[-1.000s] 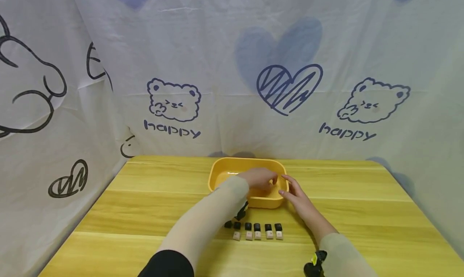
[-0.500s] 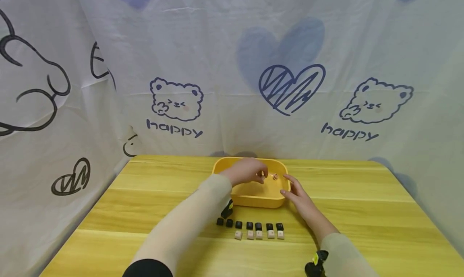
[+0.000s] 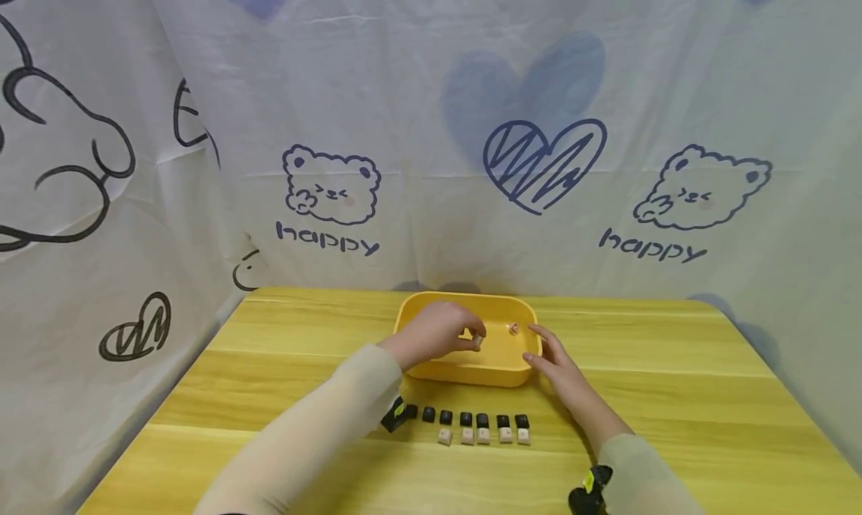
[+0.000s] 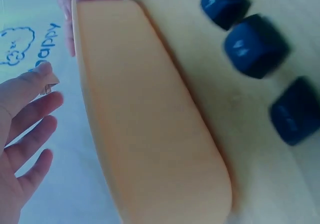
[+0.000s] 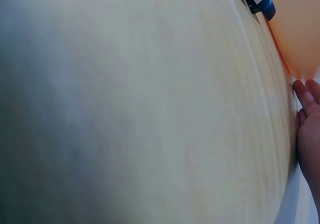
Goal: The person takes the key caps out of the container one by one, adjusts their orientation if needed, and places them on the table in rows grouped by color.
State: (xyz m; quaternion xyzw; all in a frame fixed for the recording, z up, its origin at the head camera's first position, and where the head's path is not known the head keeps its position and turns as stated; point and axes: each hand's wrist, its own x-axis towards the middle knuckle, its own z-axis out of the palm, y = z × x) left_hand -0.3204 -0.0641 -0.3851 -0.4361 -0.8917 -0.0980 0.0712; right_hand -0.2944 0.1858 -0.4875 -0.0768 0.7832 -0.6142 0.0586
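Observation:
My left hand [image 3: 438, 334] is over the yellow basin [image 3: 465, 375], pinching a small pale keycap [image 3: 477, 341] between thumb and index finger. In the left wrist view, that keycap [image 4: 49, 87] shows at the fingertips, the other fingers spread apart. Another light keycap [image 3: 513, 328] lies inside the basin near its right end. Against the basin's right rim rests my right hand [image 3: 562, 369], its fingers fairly straight. The right wrist view shows those fingers [image 5: 304, 95] touching the basin's side.
In front of the basin, a row of black keycaps [image 3: 466, 419] stands on the wooden table [image 3: 673, 395]. A shorter row of white keycaps [image 3: 468, 436] sits just before it. A printed cloth [image 3: 417, 126] hangs behind the table.
My left hand has moved left and toward me across the basin with the pinched keycap, uncovering the keycap at the right end. The right hand stays at the rim.

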